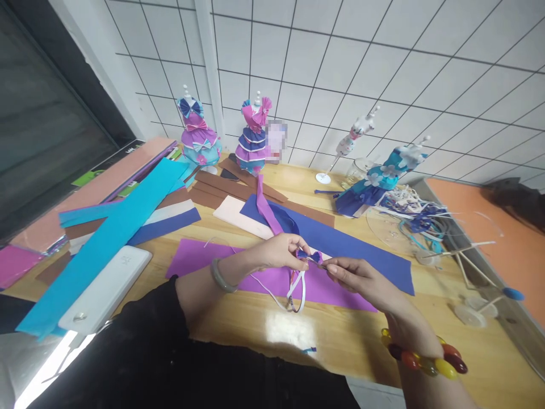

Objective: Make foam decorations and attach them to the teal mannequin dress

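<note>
A small purple and dark blue bow (314,257) is pinched in my left hand (286,251), above a purple crepe paper sheet (251,267). White ribbon (303,292) hangs in loops below it. My right hand (355,275) is closed just right of the bow, its fingertips on something small and thin that I cannot make out. Behind my hands, a dark blue paper sheet (353,247) lies across a pale strip (234,213). A narrow purple strip (266,207) runs back from near my left hand.
Two dressed mini mannequins (200,133) stand at the back. A bare-stemmed one (355,136) and a blue-dressed one (387,176) lean to the right. Ribbon scraps (419,213) and sticks (464,267) lie right; turquoise paper (106,244) and a white lamp (108,287) are left.
</note>
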A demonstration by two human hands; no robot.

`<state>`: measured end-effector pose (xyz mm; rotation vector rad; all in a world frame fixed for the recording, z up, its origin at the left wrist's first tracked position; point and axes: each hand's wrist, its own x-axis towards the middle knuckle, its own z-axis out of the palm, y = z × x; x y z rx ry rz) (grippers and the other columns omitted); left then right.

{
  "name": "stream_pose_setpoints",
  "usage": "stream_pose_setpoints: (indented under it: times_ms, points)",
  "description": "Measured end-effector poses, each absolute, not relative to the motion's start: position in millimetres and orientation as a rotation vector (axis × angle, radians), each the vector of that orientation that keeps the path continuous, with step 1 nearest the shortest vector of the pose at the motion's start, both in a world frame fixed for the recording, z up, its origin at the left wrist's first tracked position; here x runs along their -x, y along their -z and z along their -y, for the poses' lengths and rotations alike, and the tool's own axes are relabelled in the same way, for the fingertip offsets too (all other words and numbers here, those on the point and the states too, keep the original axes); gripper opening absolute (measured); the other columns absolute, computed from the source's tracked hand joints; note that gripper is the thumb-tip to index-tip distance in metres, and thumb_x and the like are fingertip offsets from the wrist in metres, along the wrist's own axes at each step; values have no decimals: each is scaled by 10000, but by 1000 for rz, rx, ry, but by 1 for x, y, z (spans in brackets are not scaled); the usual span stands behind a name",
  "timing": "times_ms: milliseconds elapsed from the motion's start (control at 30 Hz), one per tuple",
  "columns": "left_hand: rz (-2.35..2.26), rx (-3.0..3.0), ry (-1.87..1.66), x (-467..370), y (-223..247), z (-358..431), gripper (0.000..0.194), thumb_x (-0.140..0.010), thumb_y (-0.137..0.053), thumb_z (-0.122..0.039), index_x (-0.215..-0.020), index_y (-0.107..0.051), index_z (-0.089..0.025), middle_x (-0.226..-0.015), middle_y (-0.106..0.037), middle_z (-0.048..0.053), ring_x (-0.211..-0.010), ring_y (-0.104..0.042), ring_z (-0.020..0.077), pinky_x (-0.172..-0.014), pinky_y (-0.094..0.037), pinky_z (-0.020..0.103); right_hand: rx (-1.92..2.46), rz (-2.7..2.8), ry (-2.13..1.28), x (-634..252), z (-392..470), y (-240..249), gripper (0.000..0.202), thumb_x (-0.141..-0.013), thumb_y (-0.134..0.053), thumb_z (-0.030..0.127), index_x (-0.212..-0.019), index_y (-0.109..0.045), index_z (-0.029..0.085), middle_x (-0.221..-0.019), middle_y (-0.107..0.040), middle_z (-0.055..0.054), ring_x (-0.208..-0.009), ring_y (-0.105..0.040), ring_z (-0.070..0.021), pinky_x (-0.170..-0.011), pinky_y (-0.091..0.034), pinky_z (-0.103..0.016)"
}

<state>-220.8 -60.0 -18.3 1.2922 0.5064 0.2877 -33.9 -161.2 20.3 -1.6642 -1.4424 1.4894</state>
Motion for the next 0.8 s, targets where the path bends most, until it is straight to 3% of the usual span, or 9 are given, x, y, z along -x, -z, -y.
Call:
stream_pose_setpoints:
  times_ms: [333,800]
  points:
    - [-533,-1374,-296,219,17,62,284,-586,-665,-152,-851,-565,-134,-673,-544,-18,-571,-486,54,-547,-379,195,1618,1439,-1474,34,162,-15,323,-777,-499,481,-678,-518,174,-572,-308,54,-510,-224,-80,-473,-173,-239]
    - [-469,-1363,-262,221,16,61,269,-582,-654,-142,-839,-571,-143,-692,-545,-17,-586,-484,61,-545,-385,201,1650,1530,-1425,31,160,-19,340,-750,-508,501,-680,-551,171,-563,-319,47,-528,-230,-90,-492,-188,-241]
